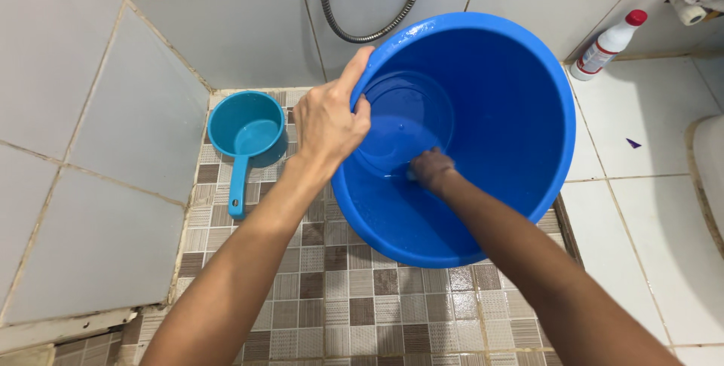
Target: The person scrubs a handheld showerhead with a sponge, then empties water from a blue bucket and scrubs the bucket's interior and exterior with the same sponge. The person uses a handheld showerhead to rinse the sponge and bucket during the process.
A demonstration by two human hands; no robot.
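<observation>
At frame centre: big blue bucket, tilted toward the camera.
Left hand: fingers clamped over its rim.
Right hand: inside, closed on something pale, pressed near the base.
Progress: interior wet; scrubbing looks underway.
Upper left: teal dipper on floor tiles.

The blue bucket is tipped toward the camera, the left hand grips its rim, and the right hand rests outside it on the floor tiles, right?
Not quite. In the head view the right hand is inside the blue bucket, down near its bottom. The left hand does grip the rim.
</observation>
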